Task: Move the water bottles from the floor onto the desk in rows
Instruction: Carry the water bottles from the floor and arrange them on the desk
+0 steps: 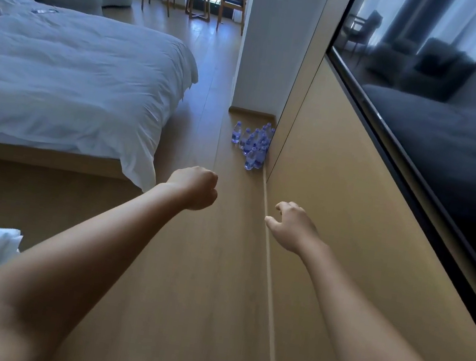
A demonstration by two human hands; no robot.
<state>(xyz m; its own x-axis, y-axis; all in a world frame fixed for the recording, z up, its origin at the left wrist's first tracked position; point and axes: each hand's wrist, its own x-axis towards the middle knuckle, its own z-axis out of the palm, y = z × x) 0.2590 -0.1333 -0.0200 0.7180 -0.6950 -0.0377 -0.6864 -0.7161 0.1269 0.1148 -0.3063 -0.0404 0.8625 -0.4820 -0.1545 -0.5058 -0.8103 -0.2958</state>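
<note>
We see water bottles point(253, 144) clustered against the wall panel point(339, 177); probably light, smooth plastic, best gripped mid-body. Left hand point(197, 188) fisted, right hand point(290, 225) loosely spread, both empty.

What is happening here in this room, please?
A person stands in a bedroom with both arms stretched forward and holds nothing. The left hand is curled into a fist; the right hand has relaxed fingers. Ahead, a cluster of water bottles stands upright on the wooden floor, against the wall panel under the dark TV screen. No bottle is picked up yet. The bed lies to the left.
</note>
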